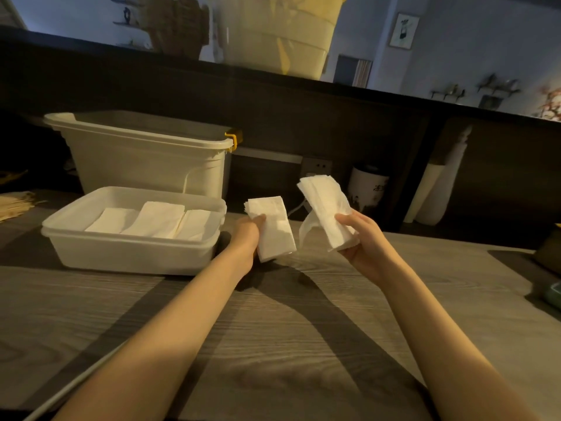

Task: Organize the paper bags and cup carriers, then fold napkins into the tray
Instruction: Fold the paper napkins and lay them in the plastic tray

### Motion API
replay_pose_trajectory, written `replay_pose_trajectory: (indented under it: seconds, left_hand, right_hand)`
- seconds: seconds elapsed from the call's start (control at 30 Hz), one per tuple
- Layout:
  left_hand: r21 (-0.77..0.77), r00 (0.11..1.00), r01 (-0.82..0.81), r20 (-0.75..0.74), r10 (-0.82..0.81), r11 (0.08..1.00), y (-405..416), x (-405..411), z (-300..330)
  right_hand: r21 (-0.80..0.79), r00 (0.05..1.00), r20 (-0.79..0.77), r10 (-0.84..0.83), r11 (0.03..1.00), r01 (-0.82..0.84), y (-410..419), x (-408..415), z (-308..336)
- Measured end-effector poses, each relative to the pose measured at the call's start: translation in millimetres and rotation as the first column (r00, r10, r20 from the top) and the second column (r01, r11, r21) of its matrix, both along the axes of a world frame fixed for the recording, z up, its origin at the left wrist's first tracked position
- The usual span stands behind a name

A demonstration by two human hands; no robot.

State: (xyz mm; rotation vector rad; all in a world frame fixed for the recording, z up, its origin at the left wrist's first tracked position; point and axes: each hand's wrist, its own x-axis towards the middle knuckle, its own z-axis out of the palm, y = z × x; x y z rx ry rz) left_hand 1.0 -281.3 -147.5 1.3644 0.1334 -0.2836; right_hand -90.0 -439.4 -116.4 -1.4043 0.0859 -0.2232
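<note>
Both arms are reaching out over the wooden table (273, 344), and a broad stretch of bare tabletop is lying open between them and the near edge. The left hand (247, 235) is gripping a folded napkin stack (271, 229), thumb pressing on top, just right of the tray (130, 250). The right hand (361, 238) is pinching a second napkin bundle (326, 208), tilted up and away, with one loose sheet hanging below it. The two bundles are staying apart, a narrow gap between them.

The tray is sitting left on the table, and three folded napkin piles (151, 221) are lying side by side inside it. Behind it, one larger white bin (145, 159) with a yellow clip is standing against the dark back wall. Brown paper bags (15, 203) are showing at the far left edge. One white jar (367, 186) at the back is carrying dark writing, too small to read.
</note>
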Motion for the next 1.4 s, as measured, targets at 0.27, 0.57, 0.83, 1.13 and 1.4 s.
replay_pose_trajectory:
  seconds: [0.27,0.57,0.83,1.13,1.4]
  left_hand:
    - [0.080,0.984,0.173,0.030,-0.175,0.982,-8.0,-3.2,8.3]
    - [0.098,0.813,0.575,0.045,-0.581,0.812,1.3,-23.8,10.1]
    - [0.094,0.825,0.552,0.082,-0.559,0.828,2.2,-18.7,8.6]
    - [0.117,0.892,0.424,0.119,-0.437,0.898,2.9,-13.8,5.7]
    - [-0.007,0.956,0.218,0.204,-0.212,0.976,-3.7,-7.1,0.7]
  right_hand:
    - [0.209,0.910,0.059,0.410,0.887,-0.412,-8.7,-7.4,-6.1]
    - [0.004,0.985,-0.101,0.137,0.991,-0.137,-11.1,-5.1,-8.2]
    - [-0.129,0.992,-0.127,-0.008,0.992,-0.008,-16.5,0.3,-12.1]
    - [-0.105,0.952,-0.036,-0.304,0.948,0.299,-23.7,3.7,-13.7]
    - [-0.399,0.923,0.000,-0.384,0.847,0.352,-16.8,3.4,-14.5]
